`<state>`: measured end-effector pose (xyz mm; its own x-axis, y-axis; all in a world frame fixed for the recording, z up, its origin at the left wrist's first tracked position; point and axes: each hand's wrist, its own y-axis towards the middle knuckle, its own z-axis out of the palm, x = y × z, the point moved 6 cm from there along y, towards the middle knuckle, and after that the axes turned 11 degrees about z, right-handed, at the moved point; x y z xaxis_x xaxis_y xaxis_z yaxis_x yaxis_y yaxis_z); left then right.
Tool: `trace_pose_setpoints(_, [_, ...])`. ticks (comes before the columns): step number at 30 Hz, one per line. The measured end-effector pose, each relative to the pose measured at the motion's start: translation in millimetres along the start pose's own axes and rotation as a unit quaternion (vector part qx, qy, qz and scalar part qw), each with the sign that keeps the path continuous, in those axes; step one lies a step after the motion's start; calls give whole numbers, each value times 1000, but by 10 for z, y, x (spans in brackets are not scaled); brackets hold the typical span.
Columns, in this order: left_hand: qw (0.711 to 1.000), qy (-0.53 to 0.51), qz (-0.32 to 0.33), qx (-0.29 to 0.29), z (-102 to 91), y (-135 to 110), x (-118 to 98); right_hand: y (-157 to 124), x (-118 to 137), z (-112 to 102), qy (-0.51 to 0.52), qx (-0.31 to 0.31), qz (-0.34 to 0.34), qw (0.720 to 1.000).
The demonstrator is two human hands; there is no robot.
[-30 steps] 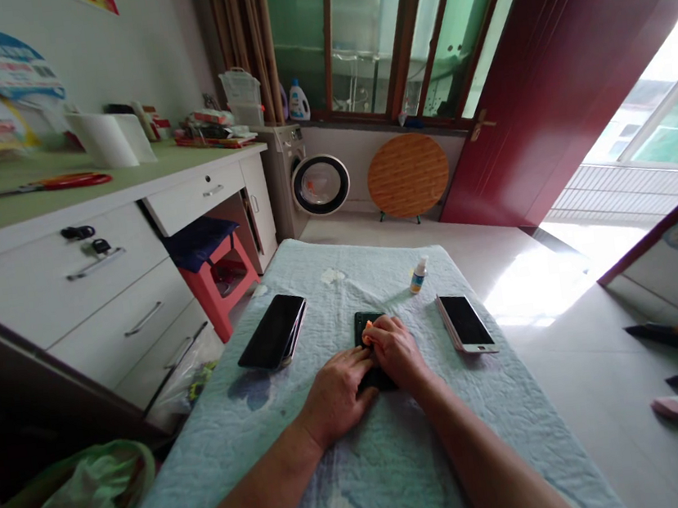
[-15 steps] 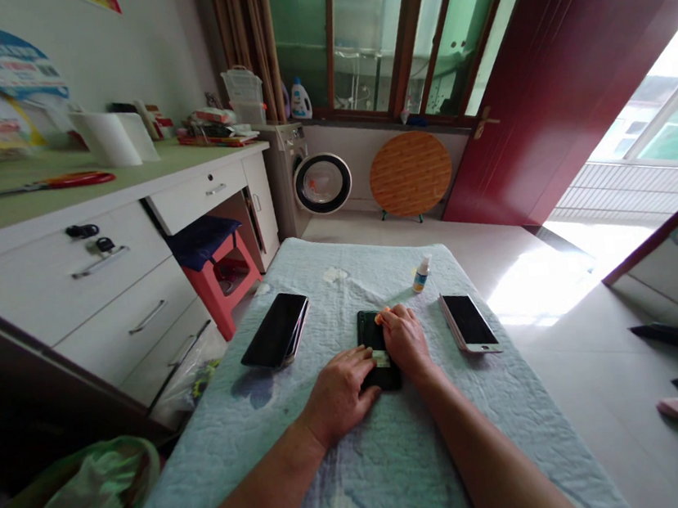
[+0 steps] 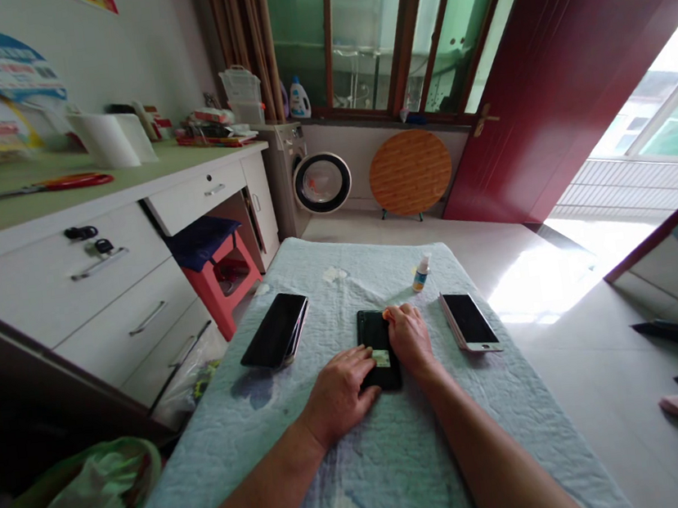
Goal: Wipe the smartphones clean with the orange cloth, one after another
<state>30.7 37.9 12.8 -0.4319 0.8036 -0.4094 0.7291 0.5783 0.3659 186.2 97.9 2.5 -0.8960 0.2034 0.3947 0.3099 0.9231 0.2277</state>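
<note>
A dark smartphone (image 3: 375, 328) lies flat on the cloth-covered table in front of me, with a pale label on its upward face. My left hand (image 3: 344, 389) grips its left side, fingertips over the face and thumb near the lower edge. At the phone's upper right edge, my right hand (image 3: 409, 338) is closed on a small orange cloth (image 3: 387, 314), mostly hidden by the fingers. Left of the hands rests a larger black-screened phone (image 3: 277, 330), apparently stacked on another device. A white-framed phone (image 3: 471, 323) lies to the right, and a small spray bottle (image 3: 421, 273) stands beyond my right hand.
A pale blue quilted cloth (image 3: 367, 481) covers the table. Along the left runs a white desk (image 3: 112, 269) with drawers, and a red stool (image 3: 224, 276) stands partly under it. A washing machine (image 3: 287, 157) with its door open and a round wooden tabletop (image 3: 411, 173) are at the back.
My right hand has slid slightly right with the orange cloth, toward the phone's right edge, uncovering more of its face. My left hand and the other things on the table stay put.
</note>
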Motion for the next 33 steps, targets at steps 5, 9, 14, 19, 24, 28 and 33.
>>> trace_pose_setpoints(5, [1000, 0, -2, -2, -8, -1, -1, -18, 24, -32, 11, 11, -1, 1000])
trace_pose_setpoints(9, [1000, -4, -4, 5, -10, 1, -4, -107, 75, -98, -6, 50, -3, 999])
trace_pose_setpoints(14, [1000, -10, -5, 6, -24, 2, -15, -231, 140, -144, -12, 98, -22, 995])
trace_pose_setpoints(19, [1000, -8, -3, 8, -24, 4, -20, -187, 130, -119, 8, 61, -24, 998])
trace_pose_setpoints(24, [1000, -8, -4, 1, -19, 4, -11, -67, 67, -48, 35, 15, -23, 999])
trace_pose_setpoints(28, [1000, -6, -3, -3, -21, 7, -14, -31, 62, -4, 30, 16, -31, 999])
trace_pose_setpoints(33, [1000, -5, -5, 1, -15, 8, -7, -73, 143, 25, 8, 28, -52, 998])
